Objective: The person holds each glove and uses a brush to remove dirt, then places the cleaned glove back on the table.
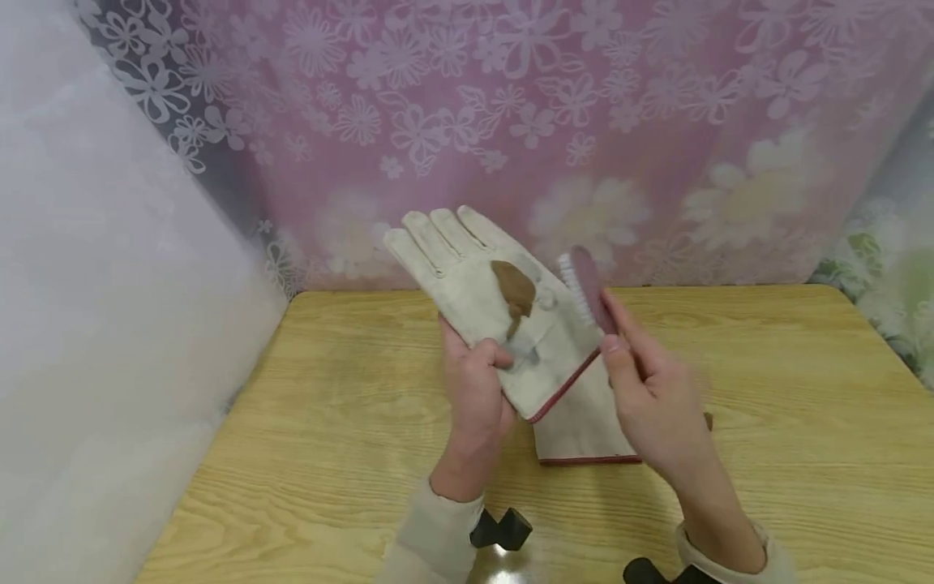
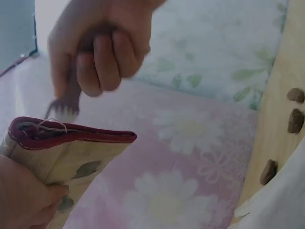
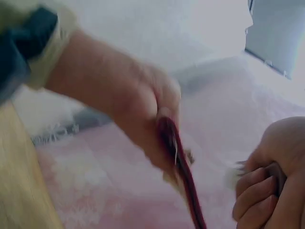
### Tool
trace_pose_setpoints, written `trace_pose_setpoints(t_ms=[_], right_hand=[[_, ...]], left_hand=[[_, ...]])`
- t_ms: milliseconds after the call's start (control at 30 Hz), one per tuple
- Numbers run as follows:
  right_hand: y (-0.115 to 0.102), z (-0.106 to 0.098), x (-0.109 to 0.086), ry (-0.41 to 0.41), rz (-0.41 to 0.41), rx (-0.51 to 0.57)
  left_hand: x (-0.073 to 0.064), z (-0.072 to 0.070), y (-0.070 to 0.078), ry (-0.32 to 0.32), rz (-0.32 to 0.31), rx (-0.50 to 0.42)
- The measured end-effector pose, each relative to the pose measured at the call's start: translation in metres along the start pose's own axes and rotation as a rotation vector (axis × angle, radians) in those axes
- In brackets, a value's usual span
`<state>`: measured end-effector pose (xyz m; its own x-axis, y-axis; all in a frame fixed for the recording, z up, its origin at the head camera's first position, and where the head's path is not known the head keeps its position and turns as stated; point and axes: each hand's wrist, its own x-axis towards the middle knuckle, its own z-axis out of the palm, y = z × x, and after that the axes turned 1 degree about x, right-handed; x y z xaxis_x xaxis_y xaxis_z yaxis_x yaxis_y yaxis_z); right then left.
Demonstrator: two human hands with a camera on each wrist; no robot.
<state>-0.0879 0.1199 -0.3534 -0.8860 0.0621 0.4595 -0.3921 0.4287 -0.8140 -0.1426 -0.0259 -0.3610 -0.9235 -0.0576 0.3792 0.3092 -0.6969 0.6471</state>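
Note:
A cream work glove [image 1: 456,280] with red cuff trim is held up, fingers pointing away to the upper left. A brown smear [image 1: 514,288] and grey stains [image 1: 527,350] mark its face. My left hand [image 1: 477,393] grips it near the cuff, thumb pressed on top. My right hand [image 1: 660,397] holds a mauve brush [image 1: 597,292] with white bristles toward the glove; in the right wrist view, brush and glove look apart. Beneath lies a second cream glove [image 1: 584,426] on the table, partly covered by the first glove and my right hand.
The wooden table [image 1: 314,422] stands before a pink flowered cloth [image 1: 452,146]. In the left wrist view, several brown clumps [image 2: 295,120] lie on the tabletop beside pale fabric. A white curtain-like sheet [image 1: 124,284] hangs on the left.

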Motion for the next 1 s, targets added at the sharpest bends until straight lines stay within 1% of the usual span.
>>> trace_pose_setpoints(t_ms=[33, 100, 133, 167, 200, 267, 300, 367, 433, 467, 533, 567, 633, 700, 767, 833, 900, 1000], right_hand=[[-0.006, 0.004, -0.004, -0.053, -0.007, -0.036], [-0.017, 0.013, -0.014, -0.148, -0.043, -0.144], [-0.021, 0.018, -0.018, -0.180, -0.071, -0.198], [-0.024, 0.022, -0.022, -0.196, -0.105, -0.251], [-0.027, 0.025, -0.026, -0.194, -0.142, -0.298], [-0.028, 0.031, -0.030, -0.144, -0.232, -0.372], [-0.027, 0.034, -0.030, -0.106, -0.263, -0.392], [-0.021, 0.038, -0.027, -0.029, -0.317, -0.411], [-0.011, 0.041, -0.021, 0.047, -0.353, -0.423], [-0.005, 0.042, -0.016, 0.088, -0.352, -0.433], [0.007, 0.038, -0.006, 0.152, -0.302, -0.454], [0.013, 0.033, -0.001, 0.169, -0.261, -0.445], [0.024, 0.021, 0.007, 0.178, -0.165, -0.406], [0.031, 0.007, 0.013, 0.141, -0.082, -0.321], [0.034, -0.003, 0.015, 0.096, -0.057, -0.226], [0.033, -0.008, 0.016, 0.044, -0.058, -0.167], [0.031, -0.011, 0.017, 0.000, -0.056, -0.143], [0.027, -0.010, 0.016, -0.065, -0.044, -0.146]], left_hand=[[0.003, -0.004, 0.003, 0.025, 0.018, 0.006], [0.007, -0.009, 0.007, 0.048, 0.066, 0.015], [0.009, -0.010, 0.009, 0.052, 0.088, 0.015], [0.010, -0.011, 0.010, 0.054, 0.111, 0.018], [0.010, -0.011, 0.011, 0.055, 0.132, 0.023], [0.011, -0.010, 0.013, 0.021, 0.158, 0.019], [0.010, -0.009, 0.013, -0.007, 0.153, 0.015], [0.006, -0.005, 0.011, -0.071, 0.131, 0.013], [0.002, 0.000, 0.007, -0.129, 0.089, 0.016], [-0.002, 0.003, 0.004, -0.149, 0.060, 0.020], [-0.009, 0.009, -0.004, -0.172, -0.005, 0.048], [-0.013, 0.012, -0.008, -0.190, -0.039, 0.054], [-0.020, 0.016, -0.015, -0.229, -0.110, 0.072], [-0.024, 0.017, -0.018, -0.247, -0.172, 0.110], [-0.023, 0.015, -0.017, -0.252, -0.209, 0.121], [-0.020, 0.012, -0.014, -0.228, -0.230, 0.125], [-0.016, 0.008, -0.012, -0.208, -0.243, 0.113], [-0.011, 0.001, -0.007, -0.194, -0.248, 0.075]])
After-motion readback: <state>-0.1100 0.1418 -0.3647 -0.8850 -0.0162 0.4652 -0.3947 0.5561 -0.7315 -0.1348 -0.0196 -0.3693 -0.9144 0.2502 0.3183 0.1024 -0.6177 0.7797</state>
